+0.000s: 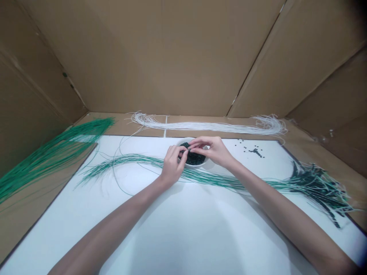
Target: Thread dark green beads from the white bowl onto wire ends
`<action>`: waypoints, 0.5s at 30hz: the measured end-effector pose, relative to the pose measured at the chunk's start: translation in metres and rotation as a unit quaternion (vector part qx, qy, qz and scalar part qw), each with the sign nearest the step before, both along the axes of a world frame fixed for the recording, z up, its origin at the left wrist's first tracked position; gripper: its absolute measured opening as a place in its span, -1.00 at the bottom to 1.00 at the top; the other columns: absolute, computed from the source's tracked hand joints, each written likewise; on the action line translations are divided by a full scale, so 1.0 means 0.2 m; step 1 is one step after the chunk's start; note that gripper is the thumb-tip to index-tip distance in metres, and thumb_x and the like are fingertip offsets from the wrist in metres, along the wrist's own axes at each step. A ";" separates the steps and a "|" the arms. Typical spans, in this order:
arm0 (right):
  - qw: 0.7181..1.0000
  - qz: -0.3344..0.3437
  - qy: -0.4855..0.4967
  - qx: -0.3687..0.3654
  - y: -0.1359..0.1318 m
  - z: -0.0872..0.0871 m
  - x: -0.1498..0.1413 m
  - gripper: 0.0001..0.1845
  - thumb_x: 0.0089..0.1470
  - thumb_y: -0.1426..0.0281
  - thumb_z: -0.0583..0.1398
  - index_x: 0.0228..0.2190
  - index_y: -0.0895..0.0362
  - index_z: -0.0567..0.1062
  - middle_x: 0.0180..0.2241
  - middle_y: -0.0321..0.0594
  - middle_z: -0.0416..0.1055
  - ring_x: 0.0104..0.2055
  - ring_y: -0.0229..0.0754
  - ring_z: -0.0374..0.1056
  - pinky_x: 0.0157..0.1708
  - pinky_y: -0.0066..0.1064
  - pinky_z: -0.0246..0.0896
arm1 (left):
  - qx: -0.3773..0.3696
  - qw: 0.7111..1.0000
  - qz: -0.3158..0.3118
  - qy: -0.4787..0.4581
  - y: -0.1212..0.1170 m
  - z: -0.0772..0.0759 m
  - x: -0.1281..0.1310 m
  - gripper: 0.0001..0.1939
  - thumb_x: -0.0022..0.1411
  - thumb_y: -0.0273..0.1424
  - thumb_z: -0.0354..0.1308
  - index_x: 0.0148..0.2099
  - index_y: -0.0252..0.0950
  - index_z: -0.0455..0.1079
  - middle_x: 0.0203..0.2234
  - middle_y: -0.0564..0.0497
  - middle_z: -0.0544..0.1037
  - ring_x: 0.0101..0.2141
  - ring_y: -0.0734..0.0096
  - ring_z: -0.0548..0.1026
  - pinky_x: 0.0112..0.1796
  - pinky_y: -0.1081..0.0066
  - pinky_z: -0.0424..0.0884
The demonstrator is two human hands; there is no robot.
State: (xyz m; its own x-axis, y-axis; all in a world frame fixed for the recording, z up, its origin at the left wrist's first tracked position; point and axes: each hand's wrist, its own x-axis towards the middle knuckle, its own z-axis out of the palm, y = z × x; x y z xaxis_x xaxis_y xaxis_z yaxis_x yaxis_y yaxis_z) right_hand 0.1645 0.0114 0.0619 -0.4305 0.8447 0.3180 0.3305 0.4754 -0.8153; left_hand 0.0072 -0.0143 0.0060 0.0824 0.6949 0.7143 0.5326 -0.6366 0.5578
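Note:
A white bowl (196, 165) filled with small dark green or black beads (197, 158) stands near the far side of the white board. Over its left rim is my left hand (172, 163), thumb and forefinger pinched together. My right hand (213, 148) reaches in from the right, its fingertips also pinched and almost meeting the left ones above the beads. Whatever lies between the fingertips is too small to make out. Beneath both arms runs a bundle of thin green strands (212, 178); its right end carries dark beaded lengths (318, 185).
White strands (206, 126) lie along the back, by the cardboard wall (160, 57). Another green strand bundle (54, 152) rests at the left. Several loose dark beads (256, 151) are scattered right of the bowl on the white board (183, 236). One thin strand loops at left.

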 end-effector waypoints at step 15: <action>1.000 0.003 0.003 -0.015 0.01 0.00 0.00 -0.77 -0.14 0.36 0.21 -0.36 0.18 0.48 -0.41 -0.17 0.48 -0.36 -0.21 0.40 -0.31 -0.36 0.29 | -0.013 1.000 -0.006 -0.007 0.00 0.00 0.00 -0.93 0.18 -0.45 -0.05 -0.30 -0.29 0.25 -0.47 0.04 0.33 -0.45 0.50 0.25 -0.37 0.46 0.24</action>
State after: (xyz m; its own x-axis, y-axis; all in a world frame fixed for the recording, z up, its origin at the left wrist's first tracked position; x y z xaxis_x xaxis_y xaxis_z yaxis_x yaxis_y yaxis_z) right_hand 0.1646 0.0131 0.0618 -0.4344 0.8508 0.2956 0.3223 0.4533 -0.8311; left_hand 0.0068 -0.0145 0.0057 0.0807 0.7116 0.6979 0.5169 -0.6286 0.5811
